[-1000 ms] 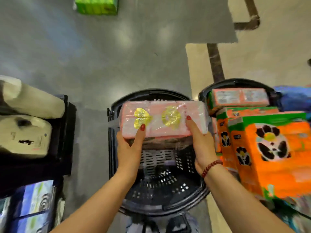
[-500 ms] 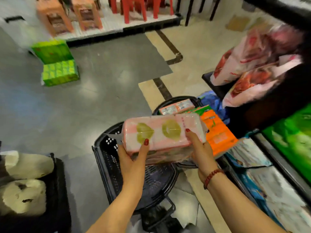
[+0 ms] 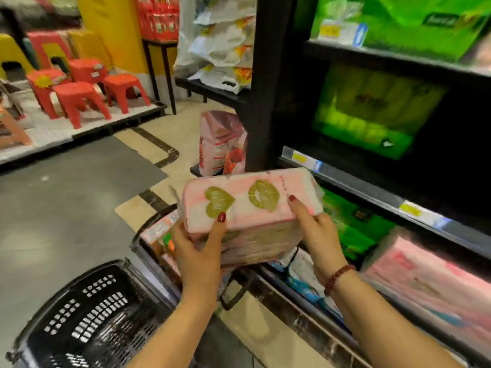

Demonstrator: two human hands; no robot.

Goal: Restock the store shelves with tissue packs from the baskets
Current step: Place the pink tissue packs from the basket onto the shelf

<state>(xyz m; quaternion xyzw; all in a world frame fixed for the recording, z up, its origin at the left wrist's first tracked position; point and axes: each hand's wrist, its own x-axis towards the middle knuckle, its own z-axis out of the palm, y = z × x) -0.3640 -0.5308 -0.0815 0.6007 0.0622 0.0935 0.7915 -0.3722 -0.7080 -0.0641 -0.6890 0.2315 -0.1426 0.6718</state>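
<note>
As left hand [image 3: 198, 257] and right hand [image 3: 318, 235] clasp its ends, the brick-shaped tissue pack [image 3: 252, 216] shows glossy pink film

We stand in a shop: price-tagged shelves [image 3: 372, 197] right of our hands [image 3: 198, 257], a shopping basket [image 3: 87, 314] (black plastic) lower left, stacked red stools [image 3: 79, 99] beyond.

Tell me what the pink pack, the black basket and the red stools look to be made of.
Pink tissue pack: probably thin clear plastic film over soft paper; it shines and crinkles at the ends. Black basket: hard moulded plastic, matte, with slotted walls. Red stools: moulded plastic, it seems, one-piece and slightly glossy; blur leaves it open.
</note>
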